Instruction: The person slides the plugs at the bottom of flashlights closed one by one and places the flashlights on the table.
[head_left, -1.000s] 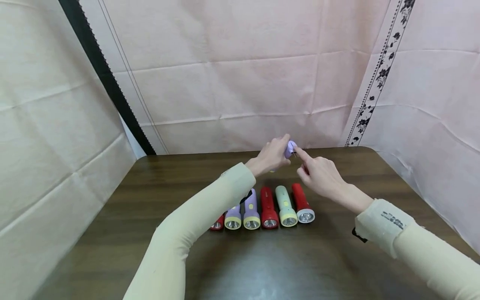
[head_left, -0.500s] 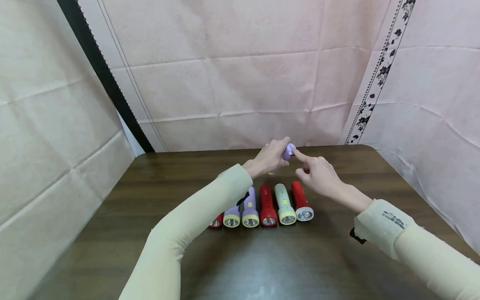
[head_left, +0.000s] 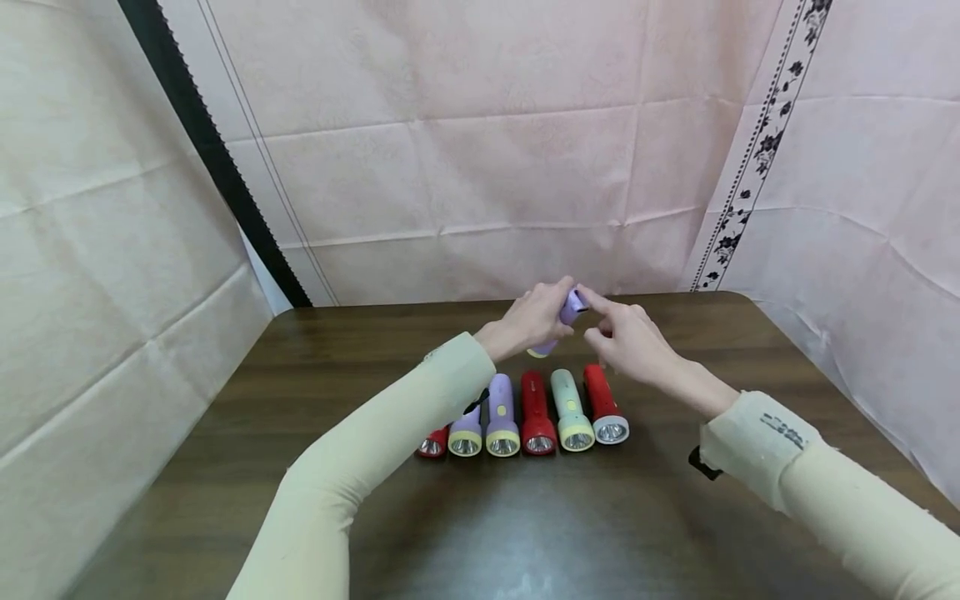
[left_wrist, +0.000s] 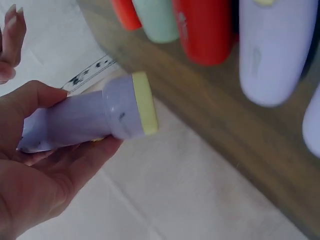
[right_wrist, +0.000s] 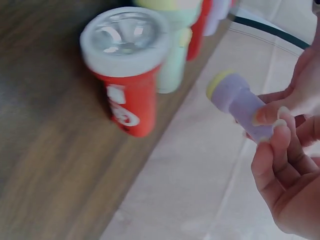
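My left hand (head_left: 531,315) grips a purple flashlight (head_left: 572,307) with a yellow head rim, raised over the far part of the table. In the left wrist view, thumb and fingers wrap the barrel of this flashlight (left_wrist: 80,117), its head free. My right hand (head_left: 636,340) reaches in from the right. Its straight index finger touches the tail end, where a small dark mark shows; the other fingers are curled. In the right wrist view, the right fingertips (right_wrist: 280,131) meet the tail of the flashlight (right_wrist: 245,106); the exact contact is partly hidden.
Nearer me, several flashlights stand in a row: red (head_left: 432,445), purple (head_left: 465,440), purple (head_left: 501,412), red (head_left: 536,408), mint (head_left: 570,408) and white-rimmed red (head_left: 604,407). My left sleeve partly covers the left end. A pale cloth (head_left: 480,167) hangs behind the brown table (head_left: 225,450).
The left hand has shifted slightly left and turned the purple flashlight, so its barrel and yellow rim show more. The right index finger has followed the tail; thin prongs seen there earlier no longer show.
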